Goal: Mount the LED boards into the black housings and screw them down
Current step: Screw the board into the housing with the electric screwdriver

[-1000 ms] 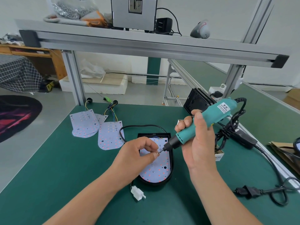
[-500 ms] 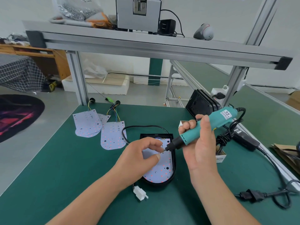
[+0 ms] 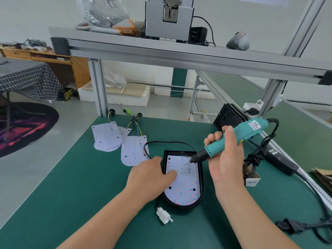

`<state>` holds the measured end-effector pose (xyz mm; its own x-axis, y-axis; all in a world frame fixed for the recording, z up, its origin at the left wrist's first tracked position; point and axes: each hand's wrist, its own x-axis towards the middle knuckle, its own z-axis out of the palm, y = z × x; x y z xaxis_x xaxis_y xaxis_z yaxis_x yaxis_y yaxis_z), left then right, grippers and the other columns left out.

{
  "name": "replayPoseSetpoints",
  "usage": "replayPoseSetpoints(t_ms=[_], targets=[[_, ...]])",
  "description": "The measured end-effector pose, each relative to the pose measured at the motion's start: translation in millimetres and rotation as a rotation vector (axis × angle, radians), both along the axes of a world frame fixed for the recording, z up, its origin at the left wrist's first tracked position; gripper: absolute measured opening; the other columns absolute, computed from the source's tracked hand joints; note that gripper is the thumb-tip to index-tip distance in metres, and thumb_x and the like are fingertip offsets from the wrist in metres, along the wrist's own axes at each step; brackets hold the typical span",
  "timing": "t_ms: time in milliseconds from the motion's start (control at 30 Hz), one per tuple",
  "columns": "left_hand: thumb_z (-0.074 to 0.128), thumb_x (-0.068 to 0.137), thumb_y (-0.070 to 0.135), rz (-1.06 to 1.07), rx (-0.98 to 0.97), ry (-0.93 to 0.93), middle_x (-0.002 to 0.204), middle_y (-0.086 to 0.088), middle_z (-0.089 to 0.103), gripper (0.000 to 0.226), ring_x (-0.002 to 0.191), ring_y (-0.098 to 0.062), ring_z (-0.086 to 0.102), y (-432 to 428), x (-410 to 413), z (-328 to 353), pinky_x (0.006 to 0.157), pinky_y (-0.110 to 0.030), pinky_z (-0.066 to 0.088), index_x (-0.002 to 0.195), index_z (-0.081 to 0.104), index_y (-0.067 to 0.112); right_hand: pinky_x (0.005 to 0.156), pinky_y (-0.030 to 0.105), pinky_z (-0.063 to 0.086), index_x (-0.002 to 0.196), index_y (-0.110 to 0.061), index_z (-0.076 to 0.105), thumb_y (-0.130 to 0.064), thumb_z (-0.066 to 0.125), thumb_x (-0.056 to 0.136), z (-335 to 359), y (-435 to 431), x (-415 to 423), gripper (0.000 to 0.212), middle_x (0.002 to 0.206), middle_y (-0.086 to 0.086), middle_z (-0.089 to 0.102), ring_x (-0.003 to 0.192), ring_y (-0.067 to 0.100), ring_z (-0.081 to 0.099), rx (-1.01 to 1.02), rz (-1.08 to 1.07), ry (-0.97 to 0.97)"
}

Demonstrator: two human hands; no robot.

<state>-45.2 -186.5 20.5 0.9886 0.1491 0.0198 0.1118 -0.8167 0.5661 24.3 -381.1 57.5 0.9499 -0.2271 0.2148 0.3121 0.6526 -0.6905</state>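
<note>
left hand (image 3: pixel 150 175): palm down, lying across the left rim of the housing; fingers (image 3: pixel 173 174) straight and released, pressing flat on the board, grasping nothing.
right hand (image 3: pixel 228 159): fingers wrapped round the teal screwdriver (image 3: pixel 233 139), grasping it mid-body; the tool is tilted, bit pointing down-left.
bit tip: over the upper part of the board, near the thin wires at its far end; cannot tell if it touches.
LED board (image 3: pixel 186 184): seated face up inside the black housing (image 3: pixel 202 177), near the middle of the surface; rim visible on the far, right and near sides.
housing shape: square end far, rounded end toward the person, lying flat.
white connector (image 3: pixel 163 214): on the surface just in front of the rounded end, on a short lead.
black cable (image 3: pixel 167 142): loops round the far end of the housing.
spare boards (image 3: pixel 107 137): overlapping pile far left; one more board (image 3: pixel 133 150) beside it, just left of the cable loop, near the back edge.
spare housings (image 3: pixel 228 117): leaning stack at the back right corner.
surface (image 3: pixel 71 186): green mat; left edge runs diagonally from the frame post (image 3: pixel 98 87) toward the near left; wide green stretch between that edge and the housing.
right side: crowded, with a small box (image 3: pixel 251 181), power adapter (image 3: pixel 280 160), coiled cord and plug (image 3: pixel 291 225) along the right rail.
overhead: shelf beam (image 3: pixel 179 54) crosses above the far half.
</note>
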Motion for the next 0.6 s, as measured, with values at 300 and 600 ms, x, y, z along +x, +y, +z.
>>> replayPoseSetpoints(t_ms=[300,600], targets=[[0.064,0.085,0.059,0.011,-0.055,-0.032,0.073,0.007,0.059,0.040,0.077,-0.019,0.062,-3,1,-2,0.061,-0.033,0.033,0.083,0.051,0.021,0.075,0.034,0.055,0.115,-0.013,0.050,-0.027,0.069,0.101,-3,19,11,0.027,0.079,0.003,0.053,0.071,0.020,0.058,-0.037,-0.002,-0.004],[0.066,0.085,0.055,0.023,-0.131,-0.027,0.077,0.005,0.059,0.040,0.087,-0.028,0.063,-2,3,-4,0.061,-0.035,0.032,0.088,0.051,0.018,0.073,0.034,0.055,0.108,-0.015,0.049,-0.022,0.067,0.103,1,36,21,0.020,0.077,0.003,0.052,0.068,0.019,0.058,-0.113,-0.002,-0.010]])
